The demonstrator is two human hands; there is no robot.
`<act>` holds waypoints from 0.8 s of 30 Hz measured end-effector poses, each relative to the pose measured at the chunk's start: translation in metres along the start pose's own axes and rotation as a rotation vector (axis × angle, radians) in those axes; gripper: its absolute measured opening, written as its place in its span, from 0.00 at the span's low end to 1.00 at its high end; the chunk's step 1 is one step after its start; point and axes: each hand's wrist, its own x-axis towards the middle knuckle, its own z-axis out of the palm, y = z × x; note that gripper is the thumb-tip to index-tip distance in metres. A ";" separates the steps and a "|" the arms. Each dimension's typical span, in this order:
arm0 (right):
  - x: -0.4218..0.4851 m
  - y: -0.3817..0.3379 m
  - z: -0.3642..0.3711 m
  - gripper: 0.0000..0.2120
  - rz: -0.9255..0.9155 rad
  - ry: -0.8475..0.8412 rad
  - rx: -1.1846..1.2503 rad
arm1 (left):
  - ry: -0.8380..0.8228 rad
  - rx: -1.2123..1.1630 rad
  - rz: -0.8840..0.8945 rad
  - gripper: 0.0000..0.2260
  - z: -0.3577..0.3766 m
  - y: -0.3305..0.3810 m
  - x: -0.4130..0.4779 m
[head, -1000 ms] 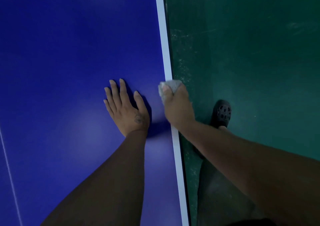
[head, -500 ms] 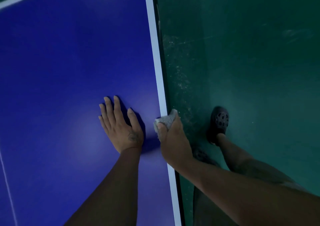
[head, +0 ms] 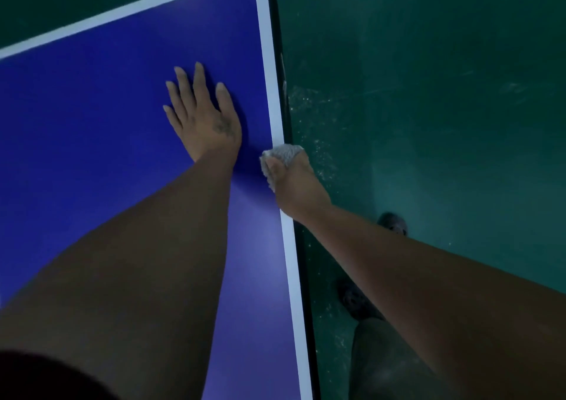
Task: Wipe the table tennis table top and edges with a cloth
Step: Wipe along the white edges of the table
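The blue table tennis table top (head: 92, 123) fills the left of the head view, with a white line along its right edge (head: 269, 62) and far edge. My left hand (head: 202, 114) lies flat on the blue surface, fingers spread, holding nothing. My right hand (head: 294, 182) is closed around a crumpled grey cloth (head: 283, 153) and presses it over the right edge of the table, wrapped partly down the side. The table's far right corner sits at the top of the view.
A dark green floor (head: 428, 123) runs along the right of the table, with pale dust specks near the edge. My feet in dark shoes (head: 393, 222) stand on it close to the table side, partly hidden by my right arm.
My right hand has slid the cloth along the right edge while I stepped forward, and the far corner of the table has come into view. My left hand stayed flat, now further up the table.
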 end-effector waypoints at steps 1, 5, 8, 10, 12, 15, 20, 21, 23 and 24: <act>-0.003 0.004 0.000 0.32 0.004 -0.009 0.033 | 0.025 0.016 -0.009 0.27 0.002 0.000 0.002; -0.031 0.024 0.012 0.35 0.037 -0.037 0.204 | 0.052 0.020 -0.017 0.28 0.002 0.003 0.000; -0.041 0.021 0.020 0.37 0.123 -0.006 0.263 | 0.038 0.033 -0.033 0.28 0.000 0.005 0.003; -0.029 0.008 0.020 0.38 0.142 0.032 0.302 | 0.035 0.043 -0.040 0.28 0.002 0.004 0.005; -0.009 -0.011 0.016 0.39 0.116 0.075 0.313 | 0.036 0.053 -0.048 0.28 0.005 0.003 0.007; 0.035 -0.044 -0.001 0.31 0.033 0.122 0.269 | 0.054 0.043 -0.048 0.28 0.009 0.003 0.010; 0.106 -0.106 -0.032 0.28 0.041 0.166 0.274 | 0.076 0.038 -0.030 0.27 0.011 0.002 0.011; 0.112 -0.110 -0.033 0.30 0.049 0.162 0.263 | 0.080 0.039 -0.027 0.27 0.011 0.002 0.011; 0.108 -0.105 -0.034 0.34 0.045 0.153 0.233 | 0.083 0.038 -0.030 0.27 0.012 0.004 0.011; 0.098 -0.098 -0.032 0.34 0.040 0.147 0.218 | 0.082 0.034 -0.032 0.27 0.011 0.004 0.010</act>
